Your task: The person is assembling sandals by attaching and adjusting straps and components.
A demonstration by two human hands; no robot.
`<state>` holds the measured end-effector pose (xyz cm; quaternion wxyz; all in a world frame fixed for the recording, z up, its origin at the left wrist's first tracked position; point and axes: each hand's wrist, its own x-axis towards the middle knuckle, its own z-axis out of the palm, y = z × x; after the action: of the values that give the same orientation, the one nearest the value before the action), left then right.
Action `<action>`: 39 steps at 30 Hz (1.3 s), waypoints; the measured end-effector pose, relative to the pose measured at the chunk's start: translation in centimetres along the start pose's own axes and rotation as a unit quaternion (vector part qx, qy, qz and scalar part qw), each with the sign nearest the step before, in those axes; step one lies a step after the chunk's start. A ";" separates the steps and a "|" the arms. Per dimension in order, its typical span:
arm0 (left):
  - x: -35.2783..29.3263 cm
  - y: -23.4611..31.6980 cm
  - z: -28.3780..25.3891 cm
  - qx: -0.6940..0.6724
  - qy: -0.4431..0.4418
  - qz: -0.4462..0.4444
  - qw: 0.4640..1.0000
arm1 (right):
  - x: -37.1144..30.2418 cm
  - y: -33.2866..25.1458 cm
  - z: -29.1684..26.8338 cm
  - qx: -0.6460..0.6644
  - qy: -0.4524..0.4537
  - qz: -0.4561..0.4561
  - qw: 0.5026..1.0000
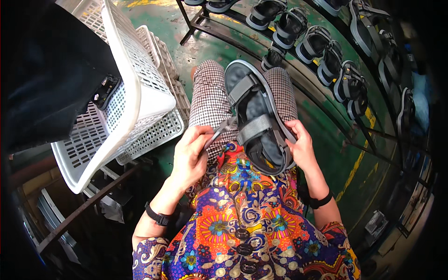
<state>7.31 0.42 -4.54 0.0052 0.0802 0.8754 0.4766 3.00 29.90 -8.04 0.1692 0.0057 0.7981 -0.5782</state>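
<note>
A black and grey strapped sandal lies over my lap, toe pointing away from me and heel near my shirt. My right hand grips the edge of its sole on the right, close to the heel. My left hand is closed around a pair of small metal snips, whose blades point up toward the sandal's left side, near the middle strap. The handle end is mostly hidden inside my fingers.
A large white plastic basket, with dark cloth over it, stands at the left; more pale baskets sit beside it. At the right and far side, a dark metal rack holds several similar sandals. The green floor has yellow lines.
</note>
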 end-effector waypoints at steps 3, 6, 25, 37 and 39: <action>2.6 1.7 0.8 0.150 0.022 0.041 0.988 | -0.7 -0.6 0.2 -0.008 -0.009 0.009 1.000; 3.8 2.2 2.5 0.247 0.016 0.055 0.967 | -1.1 -1.7 0.6 -0.051 0.006 0.010 0.999; 4.7 3.5 3.9 0.294 -0.025 0.015 0.955 | -1.9 -2.6 1.6 -0.065 0.068 0.016 0.995; 4.8 3.7 3.7 0.261 -0.053 0.008 0.964 | -2.3 -3.1 2.0 -0.140 0.081 -0.052 0.986; 4.5 3.5 4.0 0.227 -0.053 -0.007 0.972 | -2.3 -3.4 2.0 -0.151 0.078 -0.049 0.984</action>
<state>3.72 6.25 -3.51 0.0368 0.0986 0.9597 0.2608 5.00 27.34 -4.87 0.0764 -0.0140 0.8861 -0.4569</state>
